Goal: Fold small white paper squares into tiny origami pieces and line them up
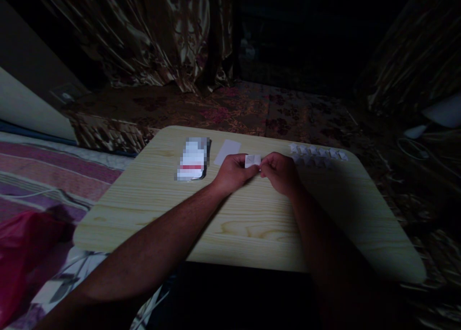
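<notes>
A small white folded paper [252,161] with crease lines on its face is held up over the table. My left hand [234,171] grips its left side and lower edge, thumb in front. At the paper's right edge, my right hand [279,169] pinches with thumb and fingers closed. Just beyond my left hand lies a flat pale sheet of paper [227,152]. To the right of my right hand, several small folded white paper pieces [313,151] sit in two rows, the nearer row in shadow.
A phone-like object [192,159], partly blurred out, with a red band lies on the left of the wooden table [234,224]. Patterned cloth [216,109] and curtains [173,32] stand behind. A pink plastic bag [25,253] lies on striped bedding at left, near cables.
</notes>
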Demonstrator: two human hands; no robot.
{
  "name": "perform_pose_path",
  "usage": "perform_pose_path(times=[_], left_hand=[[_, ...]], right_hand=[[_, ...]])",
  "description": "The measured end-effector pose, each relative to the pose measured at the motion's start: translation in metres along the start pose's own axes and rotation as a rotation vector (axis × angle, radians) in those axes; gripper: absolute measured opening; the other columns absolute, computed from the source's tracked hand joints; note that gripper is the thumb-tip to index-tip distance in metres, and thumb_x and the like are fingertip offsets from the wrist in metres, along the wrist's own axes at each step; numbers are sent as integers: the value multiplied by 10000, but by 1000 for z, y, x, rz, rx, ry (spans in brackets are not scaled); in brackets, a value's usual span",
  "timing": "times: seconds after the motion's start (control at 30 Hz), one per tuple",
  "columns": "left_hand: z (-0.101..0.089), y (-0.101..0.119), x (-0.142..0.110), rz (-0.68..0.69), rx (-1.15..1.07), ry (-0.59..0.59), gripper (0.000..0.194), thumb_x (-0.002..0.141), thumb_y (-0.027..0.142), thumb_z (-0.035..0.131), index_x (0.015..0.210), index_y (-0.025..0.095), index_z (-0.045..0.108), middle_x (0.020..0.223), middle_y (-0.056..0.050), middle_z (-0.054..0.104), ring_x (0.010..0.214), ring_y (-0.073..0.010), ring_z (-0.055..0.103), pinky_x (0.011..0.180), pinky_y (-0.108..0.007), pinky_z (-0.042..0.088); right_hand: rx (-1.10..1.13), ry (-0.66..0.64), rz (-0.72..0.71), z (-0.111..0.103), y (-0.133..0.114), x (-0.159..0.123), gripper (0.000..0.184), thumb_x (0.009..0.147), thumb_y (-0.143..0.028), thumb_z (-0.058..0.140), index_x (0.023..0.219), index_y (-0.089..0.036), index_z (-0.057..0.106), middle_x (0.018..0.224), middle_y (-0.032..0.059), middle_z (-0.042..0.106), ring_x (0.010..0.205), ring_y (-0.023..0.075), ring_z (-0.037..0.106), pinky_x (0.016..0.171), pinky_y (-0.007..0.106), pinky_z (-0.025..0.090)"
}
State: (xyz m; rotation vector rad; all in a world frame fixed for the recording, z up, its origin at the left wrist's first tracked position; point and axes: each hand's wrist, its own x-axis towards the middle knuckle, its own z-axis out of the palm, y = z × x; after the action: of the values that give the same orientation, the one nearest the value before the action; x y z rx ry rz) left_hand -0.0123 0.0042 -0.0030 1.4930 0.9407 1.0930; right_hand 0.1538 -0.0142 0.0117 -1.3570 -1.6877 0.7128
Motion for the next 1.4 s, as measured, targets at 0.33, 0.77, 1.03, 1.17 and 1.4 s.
perform_pose_path(times=[0.33,0.77,1.03,1.17,1.4], left_hand=[[2,0,-1,-28,-50,17,226,673,300,721,793,109,700,704,-18,676,596,-112,554,579,-220,411],[2,0,-1,-60,-117,5,228,640,283,756,755,108,664,660,3,633,554,-84,497,547,-212,376],[2,0,0,-64,-139,15,249,635,300,771,755,117,653,663,8,621,549,-76,475,519,-205,337],[2,1,0,-53,-144,27,263,626,310,773,754,126,636,666,13,611,564,-80,479,535,-207,353],[2,2,0,-15,-86,36,220,671,303,725,763,130,626,682,9,602,598,-92,489,559,-211,366]], right_hand=[[8,-18,3,-1,-2,0,113,781,-286,552,758,-185,598,605,0,641,548,129,582,520,228,417],[65,18,36,3,-2,1,91,745,-274,574,771,-187,582,572,-14,621,511,126,577,486,220,407],[2,70,-3,3,0,2,125,755,-308,575,770,-189,612,630,-2,645,594,136,604,555,231,439],[-26,52,0,3,-1,1,120,761,-300,559,757,-190,607,621,-4,635,572,131,584,534,227,420],[-15,30,-2,4,0,1,120,769,-296,550,768,-188,601,618,-5,630,581,134,586,542,229,421]])
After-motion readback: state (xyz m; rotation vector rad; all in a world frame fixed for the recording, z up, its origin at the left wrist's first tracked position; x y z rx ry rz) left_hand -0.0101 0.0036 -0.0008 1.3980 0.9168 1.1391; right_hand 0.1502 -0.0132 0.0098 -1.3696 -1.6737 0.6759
